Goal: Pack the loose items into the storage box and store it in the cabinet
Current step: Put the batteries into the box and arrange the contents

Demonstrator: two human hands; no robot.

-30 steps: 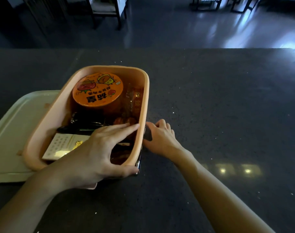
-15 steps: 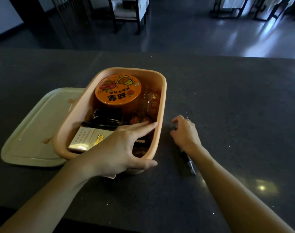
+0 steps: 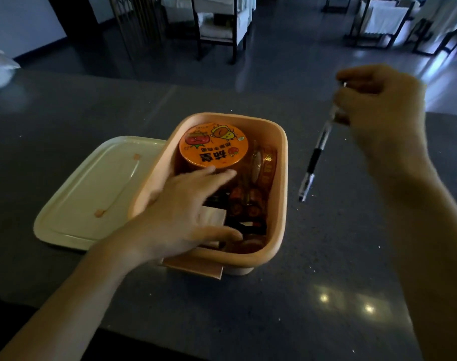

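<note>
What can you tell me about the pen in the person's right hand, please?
The pen is slim, with a clear plastic-looking barrel and a dark rubbery sleeve near its lower end. The right hand pinches its top end, so it hangs steeply tilted, tip down, right of the peach storage box. It appears clear of the dark counter.

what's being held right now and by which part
The right hand pinches the pen by its top end, tip hanging down. The left hand holds nothing; its fingers lie spread over the storage box.
</note>
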